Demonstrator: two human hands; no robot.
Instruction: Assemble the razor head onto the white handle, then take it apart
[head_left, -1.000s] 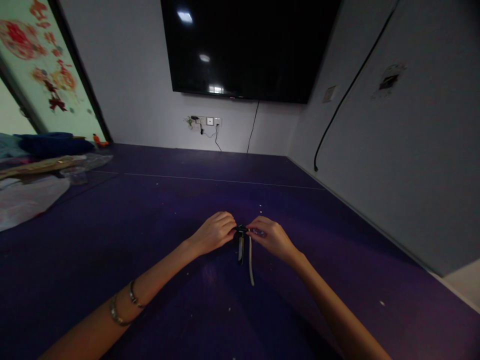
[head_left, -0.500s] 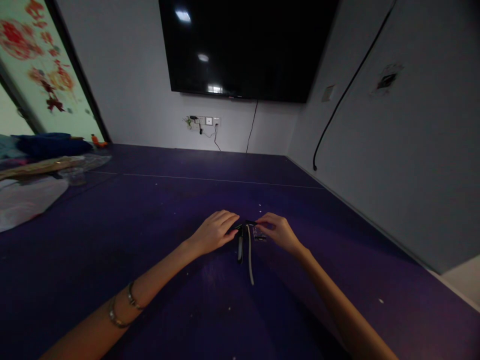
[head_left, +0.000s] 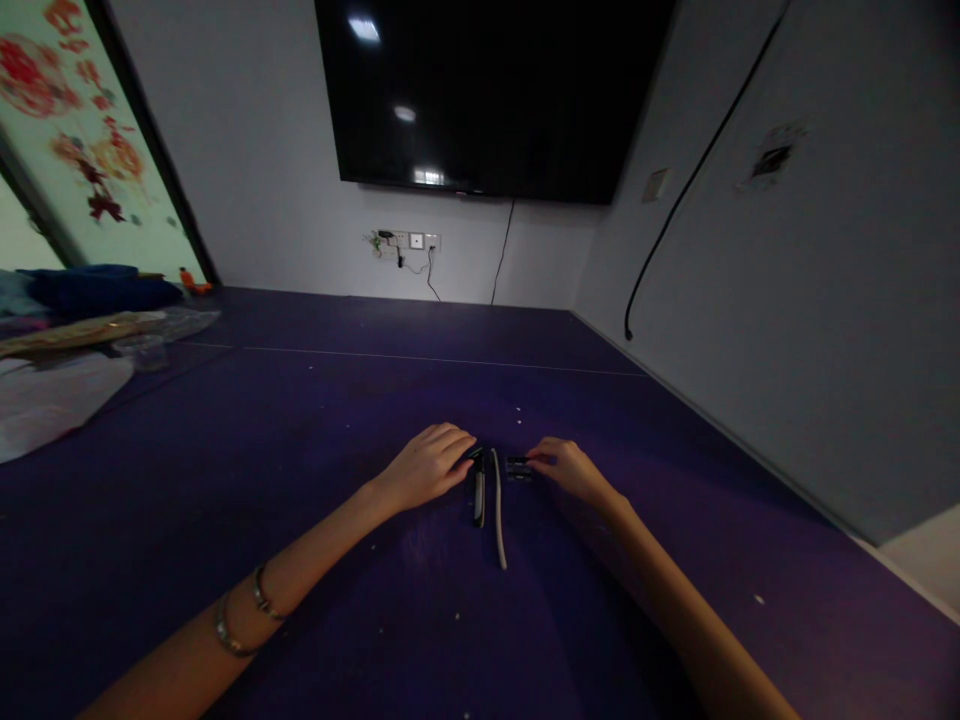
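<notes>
My left hand (head_left: 426, 466) is closed with thumb and fingers on a small dark piece (head_left: 475, 453), mostly hidden by the fingers. Just below that piece lies a narrow black-and-white object (head_left: 479, 498), lengthwise to me; its kind is unclear. Beside it on the right rests a thin pale grey rod or tube (head_left: 499, 515), touched by neither hand. My right hand (head_left: 568, 468) pinches the end of a small dark strip (head_left: 517, 460), low at the surface. Close below the strip is another small dark piece (head_left: 519, 477), too small to name.
A purple surface (head_left: 337, 590) spreads all around, with small white specks. At the far left lie a white bag (head_left: 64, 400), a clear plastic cup (head_left: 146, 352) and dark blue cloth (head_left: 105, 288). A television (head_left: 495, 90) hangs on the wall; a black cable (head_left: 697, 170) runs down at right.
My right hand has moved slightly right and down, bringing the dark strip away from the grey rod to beside the small dark piece. My left hand has stayed nearly still.
</notes>
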